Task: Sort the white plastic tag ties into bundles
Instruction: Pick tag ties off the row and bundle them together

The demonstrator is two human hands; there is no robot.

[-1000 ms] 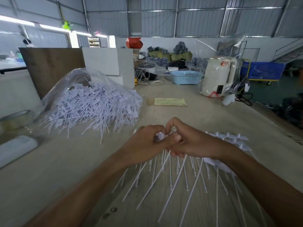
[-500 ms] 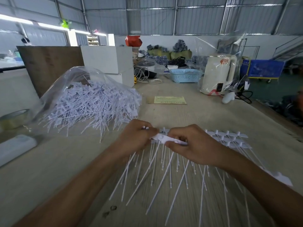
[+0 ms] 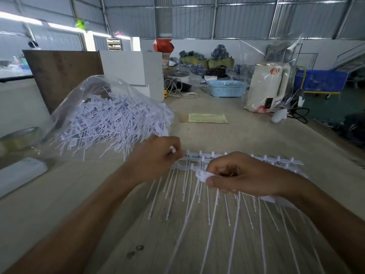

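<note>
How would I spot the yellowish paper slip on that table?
Start at the clear bag of white tag ties on the wooden table. Look right: the paper slip lies flat and alone there, the only pale yellow, printed sheet.

Blue basket (image 3: 227, 88), white kettle (image 3: 265, 88), yellow paper slip (image 3: 207, 118) on table (image 3: 246, 139).
</note>
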